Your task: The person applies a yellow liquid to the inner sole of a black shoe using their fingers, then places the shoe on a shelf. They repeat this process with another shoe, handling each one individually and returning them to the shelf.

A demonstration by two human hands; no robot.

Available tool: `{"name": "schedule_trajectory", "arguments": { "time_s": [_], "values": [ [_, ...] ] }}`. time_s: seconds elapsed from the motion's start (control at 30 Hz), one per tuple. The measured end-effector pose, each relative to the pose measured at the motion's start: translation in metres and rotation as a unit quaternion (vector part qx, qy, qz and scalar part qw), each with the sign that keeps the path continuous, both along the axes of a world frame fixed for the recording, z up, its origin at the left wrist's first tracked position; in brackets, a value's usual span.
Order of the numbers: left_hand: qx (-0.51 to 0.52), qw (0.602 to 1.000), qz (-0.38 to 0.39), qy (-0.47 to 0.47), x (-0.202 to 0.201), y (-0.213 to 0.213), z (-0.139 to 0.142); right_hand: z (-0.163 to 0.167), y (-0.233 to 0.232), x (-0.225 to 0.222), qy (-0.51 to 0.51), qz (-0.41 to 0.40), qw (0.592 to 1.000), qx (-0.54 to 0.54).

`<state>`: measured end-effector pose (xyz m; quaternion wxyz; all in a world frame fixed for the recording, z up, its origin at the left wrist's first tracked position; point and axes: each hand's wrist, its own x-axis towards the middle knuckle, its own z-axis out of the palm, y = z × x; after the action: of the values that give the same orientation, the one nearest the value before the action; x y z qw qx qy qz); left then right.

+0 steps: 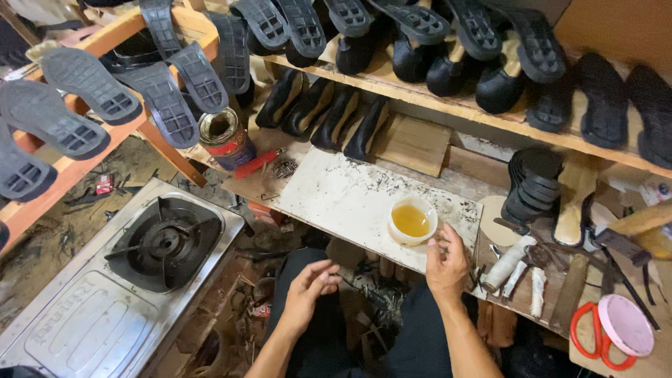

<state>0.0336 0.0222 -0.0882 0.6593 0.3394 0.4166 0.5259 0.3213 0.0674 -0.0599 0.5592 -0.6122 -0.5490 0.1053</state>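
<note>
White cup (412, 220) holds amber liquid, near slab (336, 192) edge. Right hand (446, 262) beside it, fingers loosely curled, holding nothing; left hand (309, 288) open, empty.

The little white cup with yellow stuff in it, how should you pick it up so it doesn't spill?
Grip the white cup around its outer wall, just below the rim, coming from the near right side where the right hand already sits. It stands upright, open-topped and holding yellow liquid, so keep it level. I see no handle.

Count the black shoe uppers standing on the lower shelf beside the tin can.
4: the black shoe uppers stand side by side right of the tin can; more may hide behind.
</note>
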Motion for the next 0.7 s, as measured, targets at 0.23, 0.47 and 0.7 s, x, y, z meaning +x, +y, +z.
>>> {"name": "schedule_trajectory", "arguments": {
  "time_s": [0.23,0.47,0.7],
  "values": [
    [0.029,0.998,-0.051,0.029,-0.018,-0.035,-0.007,0.003,0.003,-0.005,0.014,-0.01,1.0,-0.014],
    [0.162,0.97,-0.054,0.173,-0.006,0.043,0.045,0.021,0.003,-0.013,0.034,-0.019,0.999,-0.015],
    [0.24,0.926,-0.051,0.288,0.047,0.189,0.1,0.03,0.004,-0.017,0.017,-0.063,0.997,-0.048]
  ]
}}
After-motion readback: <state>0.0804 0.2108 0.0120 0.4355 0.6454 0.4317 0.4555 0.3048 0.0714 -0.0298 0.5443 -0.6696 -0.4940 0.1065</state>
